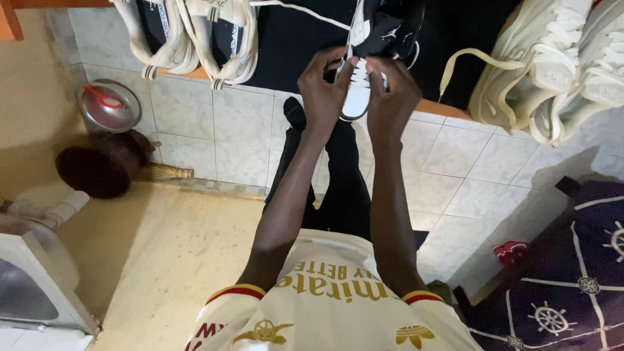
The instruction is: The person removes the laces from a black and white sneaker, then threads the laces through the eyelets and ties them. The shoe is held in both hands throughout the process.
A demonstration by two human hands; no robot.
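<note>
Both hands were raised to a black-and-white sneaker that rested on the dark shelf at the top of the view, its white toe overhanging the shelf's orange front edge. The left hand had its fingers pinched on the shoe's white lace near the tongue; the right hand had its fingers curled against the toe side, apparently gripping the lace or the upper — the exact contact could not be resolved. Judged risk: the sneaker sat partly off the edge, so a firm pull on the lace could drag it forward and drop it to the tiled floor. A second judged risk: the long free run of lace trailing left across the shelf could snag or slip out of an eyelet if tugged unevenly. Surrounding items stood close. A pair of cream sneakers lay to the left of the work, and a larger cream pair to the right, with one loose lace looping toward the black shoe — a likely tangle point. Below, a round metal lid with a red handle leaned at the wall, beside a dark brush. A dark patterned cloth occupied the lower right.
</note>
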